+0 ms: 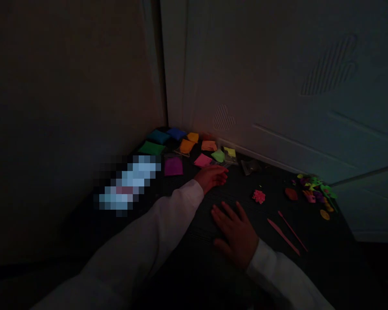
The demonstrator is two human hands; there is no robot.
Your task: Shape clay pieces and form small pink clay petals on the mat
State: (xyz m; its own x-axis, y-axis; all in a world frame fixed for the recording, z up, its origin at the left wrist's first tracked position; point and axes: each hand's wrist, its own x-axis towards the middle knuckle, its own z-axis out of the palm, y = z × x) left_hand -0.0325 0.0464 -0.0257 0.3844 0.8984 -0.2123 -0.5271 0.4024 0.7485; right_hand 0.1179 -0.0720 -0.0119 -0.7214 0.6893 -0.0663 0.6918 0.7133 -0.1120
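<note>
On the dark tabletop, my left hand [211,177] reaches to the near edge of the colored packets. Its fingers are loosely bent and apart, with nothing visible in them. Just beyond it are a pink packet [203,160] and a light green piece [218,155] by clear wrapping. My right hand [236,232] lies palm down, fingers spread, holding nothing. To its right are a small pink ruffled clay piece [259,196], a pink modeling knife [283,237] and a thin pink stick tool [292,231].
A purple packet [173,165], a green packet [151,148], a blue packet [176,133] and several others line the back left. A blurred bright screen [129,183] stands left. Colorful clay pieces [315,191] and a reddish-brown lump [291,194] sit right. Walls [278,86] close the back.
</note>
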